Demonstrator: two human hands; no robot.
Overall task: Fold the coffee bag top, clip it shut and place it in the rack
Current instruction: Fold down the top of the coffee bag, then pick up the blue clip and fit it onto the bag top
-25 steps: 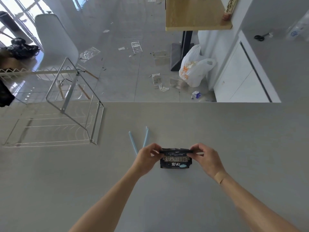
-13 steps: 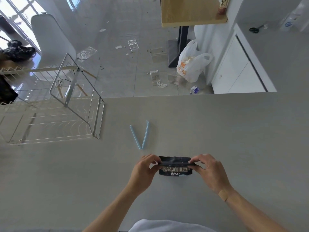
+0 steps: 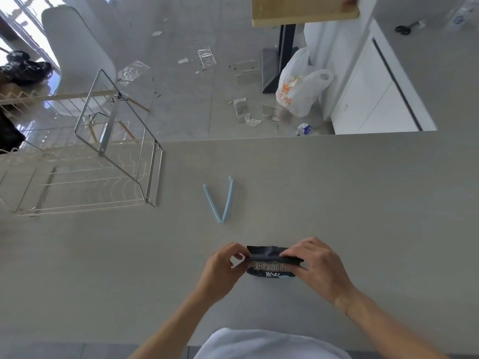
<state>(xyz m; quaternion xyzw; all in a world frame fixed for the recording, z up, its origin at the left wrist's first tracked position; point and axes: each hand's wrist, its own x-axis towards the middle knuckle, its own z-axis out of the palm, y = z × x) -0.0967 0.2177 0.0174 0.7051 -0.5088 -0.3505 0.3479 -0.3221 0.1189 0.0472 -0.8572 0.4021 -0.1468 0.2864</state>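
Observation:
A small black coffee bag [image 3: 269, 263] with pale lettering rests on the grey counter in front of me, its top flap bent over. My left hand [image 3: 224, 268] pinches the bag's left end and my right hand [image 3: 315, 265] presses on its right end along the fold. A light blue clip [image 3: 220, 200] lies open in a V shape on the counter just beyond the bag, touched by neither hand. The wire rack [image 3: 108, 161] stands at the far left of the counter.
The counter's far edge [image 3: 311, 137] drops to a tiled floor strewn with plastic wrappers and a white shopping bag [image 3: 298, 92]. A white chair [image 3: 75, 50] stands behind the rack. Scissors [image 3: 404, 28] lie on a second counter at the far right.
The bag's top has been folded further down toward me, so the bag looks flatter. Both hands stay on its ends. The camera has tilted, shifting the scene.

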